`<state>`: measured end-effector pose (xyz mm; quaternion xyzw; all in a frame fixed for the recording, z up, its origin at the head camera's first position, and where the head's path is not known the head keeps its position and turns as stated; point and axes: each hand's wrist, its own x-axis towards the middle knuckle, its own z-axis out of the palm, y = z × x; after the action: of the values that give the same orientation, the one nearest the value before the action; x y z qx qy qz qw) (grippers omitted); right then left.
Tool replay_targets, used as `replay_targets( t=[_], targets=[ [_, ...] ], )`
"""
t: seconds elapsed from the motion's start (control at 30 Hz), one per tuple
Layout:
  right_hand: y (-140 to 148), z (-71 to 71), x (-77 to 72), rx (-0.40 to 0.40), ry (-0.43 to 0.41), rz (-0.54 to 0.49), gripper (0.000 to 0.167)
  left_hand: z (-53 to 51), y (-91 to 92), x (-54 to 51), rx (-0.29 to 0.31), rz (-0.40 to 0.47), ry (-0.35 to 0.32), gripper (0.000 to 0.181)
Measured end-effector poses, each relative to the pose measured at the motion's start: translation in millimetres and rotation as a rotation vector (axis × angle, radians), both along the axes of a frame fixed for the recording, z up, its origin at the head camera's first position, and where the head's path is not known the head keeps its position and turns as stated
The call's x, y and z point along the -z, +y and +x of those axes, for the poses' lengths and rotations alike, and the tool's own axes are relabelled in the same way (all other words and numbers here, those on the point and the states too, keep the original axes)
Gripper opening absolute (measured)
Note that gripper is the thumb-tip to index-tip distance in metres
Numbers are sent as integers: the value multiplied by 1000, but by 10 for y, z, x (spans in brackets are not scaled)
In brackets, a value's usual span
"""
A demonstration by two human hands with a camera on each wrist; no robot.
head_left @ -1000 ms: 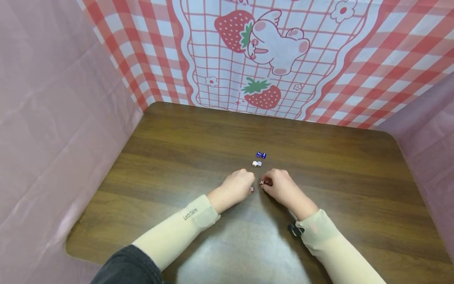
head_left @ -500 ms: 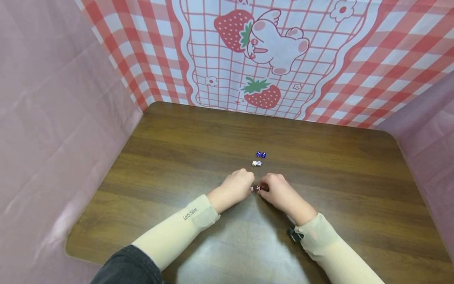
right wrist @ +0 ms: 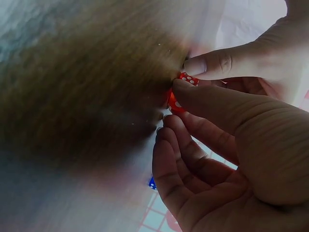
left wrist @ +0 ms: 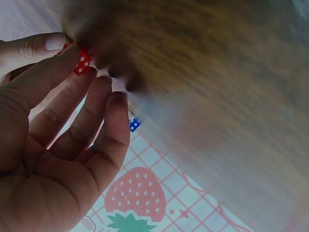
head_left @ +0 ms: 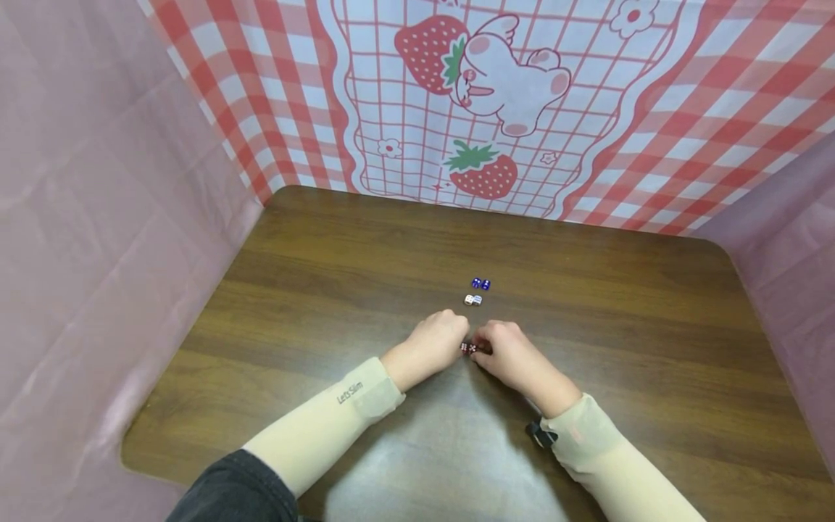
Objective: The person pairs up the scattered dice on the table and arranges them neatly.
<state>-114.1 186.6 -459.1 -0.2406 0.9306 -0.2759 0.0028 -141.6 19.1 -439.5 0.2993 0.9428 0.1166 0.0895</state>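
Observation:
Two red dice with white dots sit side by side between my hands, low on the wooden table. My left hand [head_left: 433,342] pinches the left red die [left wrist: 83,63] between thumb and fingertips. From the other side, my right hand [head_left: 515,353] pinches the right red die [right wrist: 175,102]. In the head view the two dice appear to touch, and their far sides are hidden by fingers. Just beyond the hands, a pair of white dice [head_left: 472,300] lies close together. A pair of blue dice [head_left: 481,284] lies behind those.
The wooden table [head_left: 339,261] has rounded corners. A red-and-white checked cloth with strawberries [head_left: 483,176] hangs at its back edge. Pink cloth [head_left: 98,217] hangs on both sides.
My right hand has moved left and slightly nearer, bringing its red die up beside the other one. The left hand has stayed in place.

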Motion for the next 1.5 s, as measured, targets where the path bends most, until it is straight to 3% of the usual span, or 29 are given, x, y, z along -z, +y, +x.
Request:
replay_targets(
  t=[0.27,0.63,1.5],
  targets=[
    [0,6,6,0,5,-5,13,13,-9,-10,-1,-3,-10,15],
    [-4,5,16,2,7,-10,13,20,-1,-10,-1,3,-3,26],
    [-22,11,11,-7,39,-9,14,23,3,-21,-4,2,-15,26]
  ],
)
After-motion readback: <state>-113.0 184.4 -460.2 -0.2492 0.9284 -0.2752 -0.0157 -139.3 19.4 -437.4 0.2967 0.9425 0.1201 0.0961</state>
